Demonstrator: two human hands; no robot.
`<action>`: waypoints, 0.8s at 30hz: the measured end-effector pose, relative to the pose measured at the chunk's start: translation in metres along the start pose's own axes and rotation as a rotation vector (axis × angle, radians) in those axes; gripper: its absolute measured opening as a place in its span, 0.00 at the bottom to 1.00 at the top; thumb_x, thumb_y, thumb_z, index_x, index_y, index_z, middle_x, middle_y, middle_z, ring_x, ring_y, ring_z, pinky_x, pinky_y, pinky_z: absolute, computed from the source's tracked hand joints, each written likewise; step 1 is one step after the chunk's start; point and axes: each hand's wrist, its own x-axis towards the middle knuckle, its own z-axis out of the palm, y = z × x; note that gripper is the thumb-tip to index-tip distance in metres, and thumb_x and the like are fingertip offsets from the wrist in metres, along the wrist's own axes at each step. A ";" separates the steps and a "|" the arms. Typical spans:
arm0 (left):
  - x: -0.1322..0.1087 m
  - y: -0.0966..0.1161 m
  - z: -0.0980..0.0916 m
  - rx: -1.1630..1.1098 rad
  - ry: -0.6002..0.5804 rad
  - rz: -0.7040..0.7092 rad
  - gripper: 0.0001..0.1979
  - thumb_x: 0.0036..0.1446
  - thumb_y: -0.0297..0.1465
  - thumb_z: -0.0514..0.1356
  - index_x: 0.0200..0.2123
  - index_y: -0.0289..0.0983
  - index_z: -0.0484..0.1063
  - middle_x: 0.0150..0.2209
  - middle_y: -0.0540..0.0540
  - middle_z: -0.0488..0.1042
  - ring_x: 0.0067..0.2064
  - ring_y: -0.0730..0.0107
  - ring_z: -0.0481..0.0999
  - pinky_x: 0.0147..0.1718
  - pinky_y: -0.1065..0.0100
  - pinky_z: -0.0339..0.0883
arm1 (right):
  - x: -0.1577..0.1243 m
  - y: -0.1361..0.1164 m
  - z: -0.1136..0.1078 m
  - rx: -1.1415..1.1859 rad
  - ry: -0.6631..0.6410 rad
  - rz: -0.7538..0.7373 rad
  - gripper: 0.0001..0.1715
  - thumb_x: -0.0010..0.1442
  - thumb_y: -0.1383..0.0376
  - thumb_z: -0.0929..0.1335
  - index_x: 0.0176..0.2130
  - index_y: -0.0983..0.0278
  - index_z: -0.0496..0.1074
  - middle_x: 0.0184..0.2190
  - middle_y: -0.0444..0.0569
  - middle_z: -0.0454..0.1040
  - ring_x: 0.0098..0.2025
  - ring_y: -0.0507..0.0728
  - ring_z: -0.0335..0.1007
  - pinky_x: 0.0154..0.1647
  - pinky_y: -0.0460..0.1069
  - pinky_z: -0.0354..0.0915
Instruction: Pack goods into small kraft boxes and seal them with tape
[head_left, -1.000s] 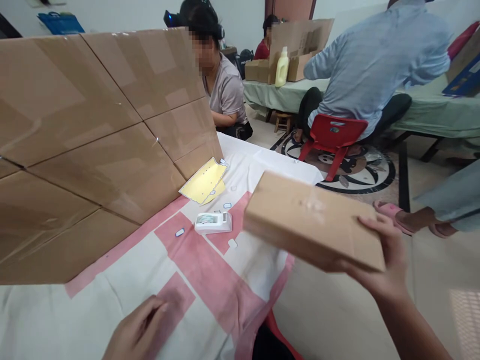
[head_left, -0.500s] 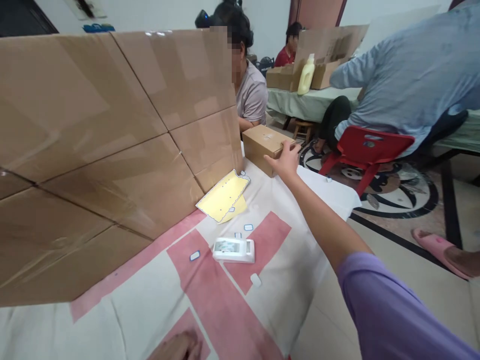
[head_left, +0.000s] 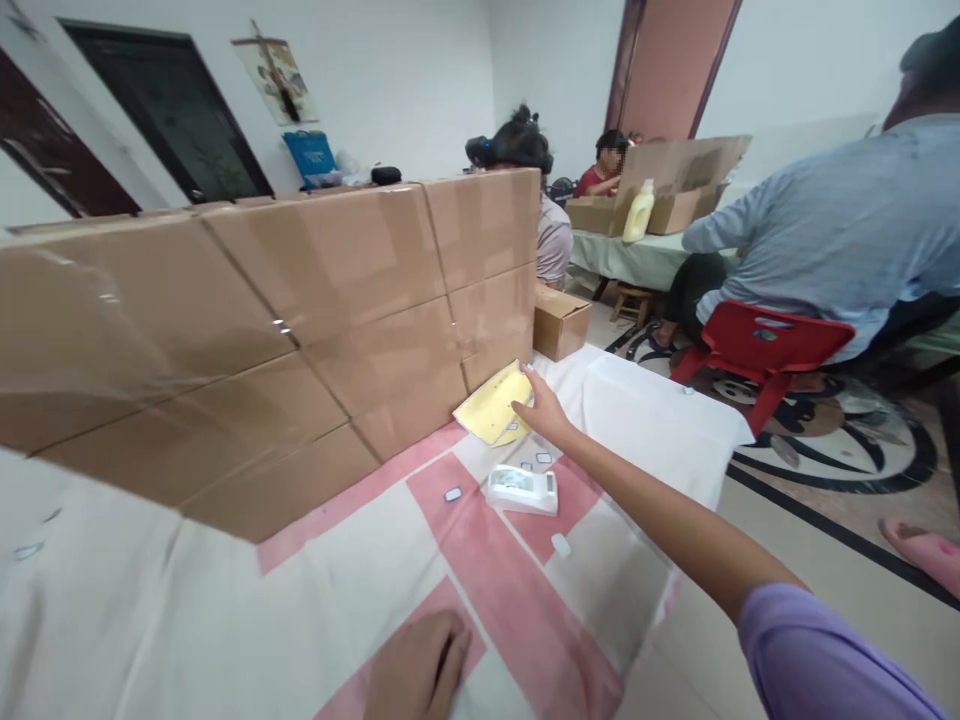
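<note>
My right hand (head_left: 543,408) reaches across the cloth to the right edge of a yellow sheet (head_left: 489,405) with a scalloped, dark-lined border. Its thumb and fingers are spread over that edge; whether they press on the paper is unclear. The sheet lies against the foot of a wall of taped cardboard boxes (head_left: 382,330). Near the front edge of the view, my left hand (head_left: 420,668) rests on the pink and white tablecloth (head_left: 300,630) with its fingers curled in, holding nothing that I can see. Between my hands sits a small white device (head_left: 523,490) with a printed or display panel.
Small blue-edged labels (head_left: 453,494) and a white piece (head_left: 561,545) lie around the device. A brown carton (head_left: 561,322) stands beyond the box wall. One person sits behind the wall; another, in a blue shirt (head_left: 840,220), sits on a red chair (head_left: 780,335) at right.
My right hand has come off the brown carton and moved back and left to the yellow sheet. The carton stays at the far end. The view has tilted up and shifted left.
</note>
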 end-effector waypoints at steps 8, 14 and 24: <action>-0.004 0.009 -0.015 -0.209 0.005 -0.078 0.10 0.65 0.30 0.50 0.39 0.41 0.71 0.37 0.45 0.80 0.40 0.60 0.77 0.41 0.60 0.65 | -0.045 -0.148 0.040 -0.351 -0.152 -0.158 0.32 0.58 0.64 0.69 0.61 0.62 0.68 0.65 0.61 0.65 0.62 0.70 0.65 0.61 0.64 0.62; -0.017 0.008 -0.053 -0.386 0.247 -0.106 0.11 0.63 0.28 0.50 0.42 0.42 0.71 0.36 0.47 0.78 0.37 0.64 0.75 0.37 0.64 0.64 | -0.093 -0.233 0.128 -0.060 -0.467 -0.515 0.16 0.58 0.72 0.68 0.46 0.66 0.77 0.49 0.55 0.80 0.53 0.60 0.75 0.58 0.54 0.66; -0.017 -0.170 -0.182 -0.681 1.141 -0.519 0.11 0.66 0.38 0.55 0.39 0.36 0.69 0.32 0.51 0.70 0.33 0.72 0.71 0.35 0.66 0.69 | -0.136 -0.367 0.261 0.201 -0.649 -0.695 0.30 0.60 0.76 0.63 0.61 0.67 0.67 0.68 0.63 0.61 0.71 0.61 0.56 0.68 0.57 0.57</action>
